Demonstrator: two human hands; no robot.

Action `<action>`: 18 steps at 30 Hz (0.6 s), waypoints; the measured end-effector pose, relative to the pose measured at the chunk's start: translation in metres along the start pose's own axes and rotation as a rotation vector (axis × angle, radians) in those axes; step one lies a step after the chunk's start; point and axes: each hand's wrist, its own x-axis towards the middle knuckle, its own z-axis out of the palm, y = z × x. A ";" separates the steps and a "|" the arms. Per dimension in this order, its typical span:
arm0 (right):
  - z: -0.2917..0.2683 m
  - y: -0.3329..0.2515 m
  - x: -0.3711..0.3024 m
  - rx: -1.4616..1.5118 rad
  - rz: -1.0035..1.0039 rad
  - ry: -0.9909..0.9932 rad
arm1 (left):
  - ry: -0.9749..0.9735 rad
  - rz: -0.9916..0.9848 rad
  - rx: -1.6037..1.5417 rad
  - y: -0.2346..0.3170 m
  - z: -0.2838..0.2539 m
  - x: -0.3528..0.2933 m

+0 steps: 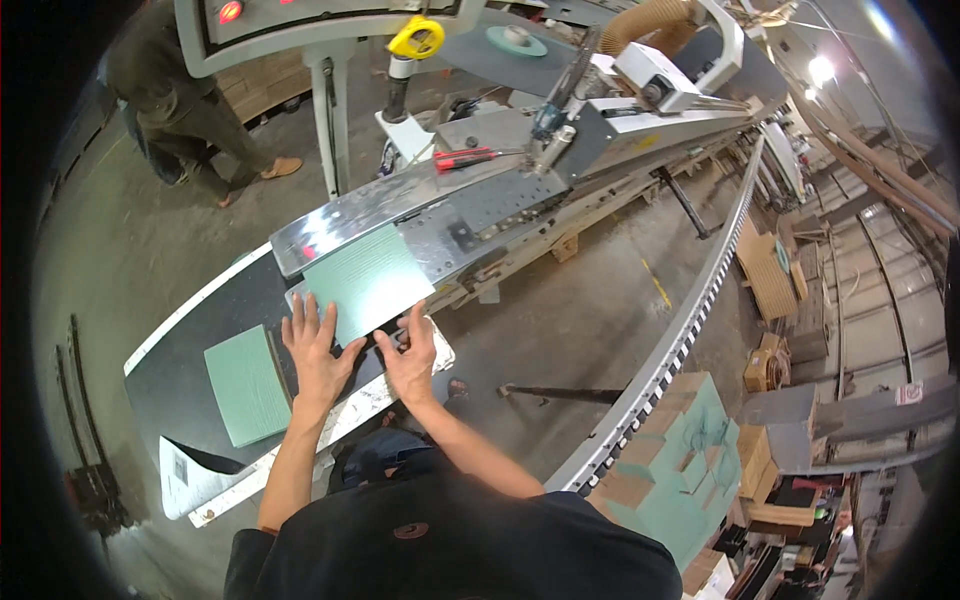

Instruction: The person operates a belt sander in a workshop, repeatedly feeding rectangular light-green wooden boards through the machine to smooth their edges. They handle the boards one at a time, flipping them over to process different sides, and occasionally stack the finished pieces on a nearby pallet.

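A pale green rectangular panel (370, 280) with a fine-lined, shiny face lies partly on the metal bed of a machine, its near edge toward me. My left hand (315, 358) is open, fingers spread, with the fingertips at the panel's near left edge. At its near right edge is my right hand (408, 358), also open, thumb and fingers apart, fingertips by the corner. Left of my left hand, a second green panel or small stack (246, 385) with a brown edge rests on the dark table surface (185, 350). What lies under the panel is hidden.
Red-handled tools (465, 158) lie on the machine bed, and a yellow tape measure (416, 37) hangs near the control panel (330, 30). A long curved rail (680, 350) runs along the right, beside stacked green panels (690, 450). Another person (180, 100) stands at upper left.
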 end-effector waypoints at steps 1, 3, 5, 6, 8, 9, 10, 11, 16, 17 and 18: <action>-0.002 0.001 0.002 0.003 -0.008 0.003 | 0.005 -0.002 -0.017 0.001 0.003 0.000; -0.004 0.003 0.005 0.030 0.000 -0.007 | 0.001 -0.001 -0.018 0.005 0.008 0.002; -0.010 0.004 0.013 0.033 0.010 -0.018 | -0.018 -0.010 -0.059 0.015 0.010 0.008; -0.015 0.005 0.017 0.021 0.017 -0.024 | -0.030 -0.017 -0.057 0.020 0.013 0.012; -0.023 0.015 0.027 0.032 -0.003 -0.019 | -0.059 -0.023 -0.055 0.032 0.019 0.021; -0.028 0.019 0.032 0.037 0.014 -0.029 | -0.068 -0.023 -0.064 0.039 0.022 0.025; -0.033 0.023 0.039 0.046 0.000 -0.033 | -0.059 -0.008 -0.071 0.042 0.028 0.029; -0.038 0.028 0.045 0.054 -0.013 -0.036 | -0.050 0.007 -0.077 0.046 0.036 0.033; -0.068 0.053 0.083 0.066 -0.037 -0.031 | -0.088 -0.012 -0.084 0.084 0.064 0.061; -0.075 0.058 0.091 0.066 0.001 -0.032 | -0.089 -0.014 -0.090 0.094 0.071 0.068; -0.083 0.064 0.099 0.080 0.008 -0.029 | -0.088 -0.007 -0.094 0.103 0.078 0.074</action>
